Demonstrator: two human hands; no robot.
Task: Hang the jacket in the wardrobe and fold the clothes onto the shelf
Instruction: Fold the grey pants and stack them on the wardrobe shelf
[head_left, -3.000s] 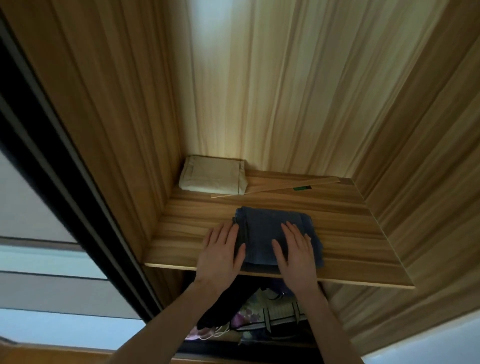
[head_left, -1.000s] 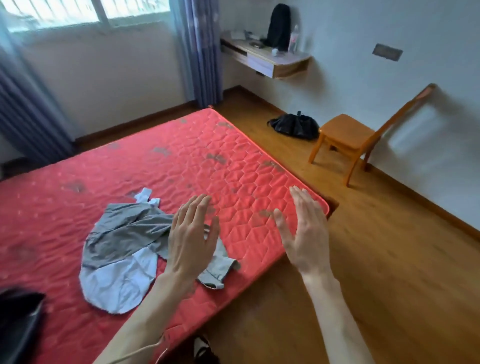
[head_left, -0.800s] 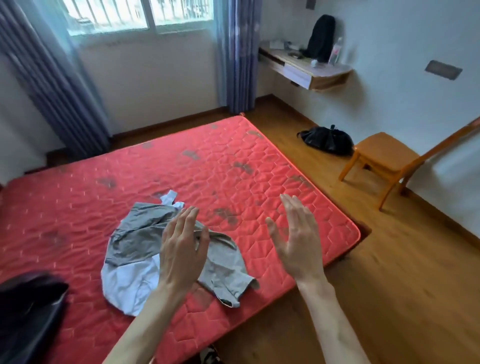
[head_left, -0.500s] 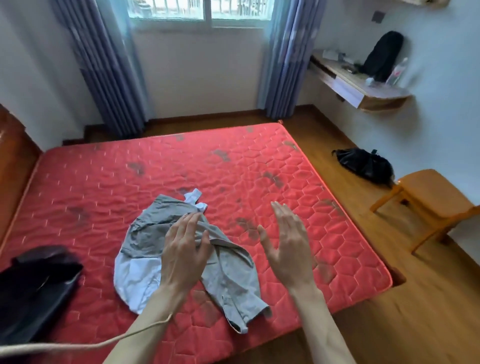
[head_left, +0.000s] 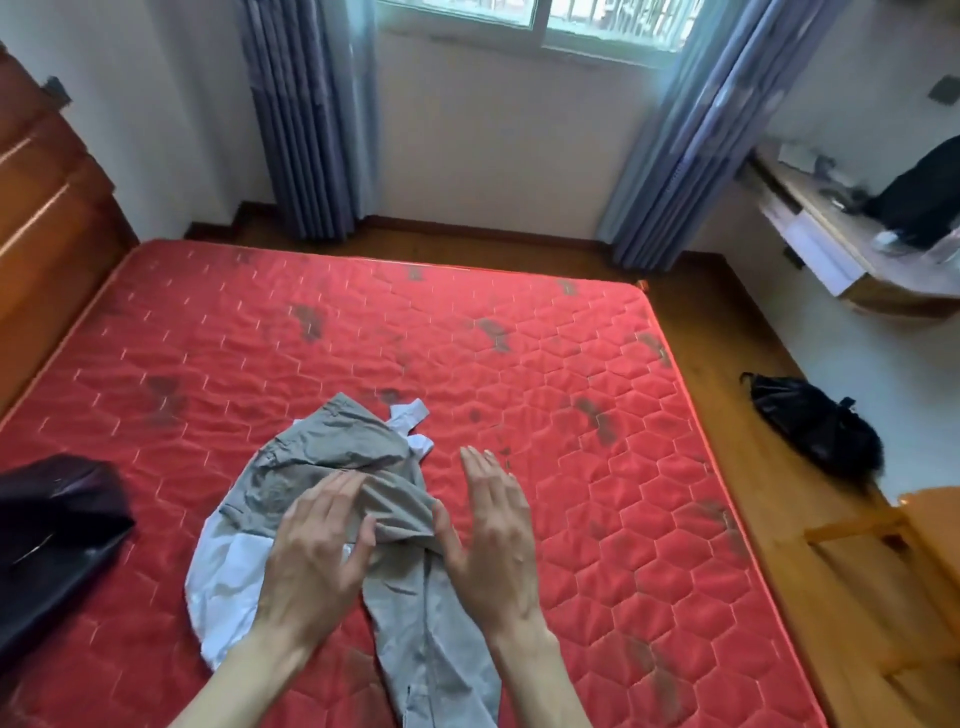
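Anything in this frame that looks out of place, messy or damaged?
The red mattress is bare, with dark smudges scattered over it. The grey and white clothes lie crumpled, unfolded, under both open hands. A black bag sits slumped on the floor. Nothing looks spilled or broken.

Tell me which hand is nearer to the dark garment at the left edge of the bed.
Left. The left hand is over the grey clothes, on the side toward the dark garment. The right hand is farther away, past the grey clothes.
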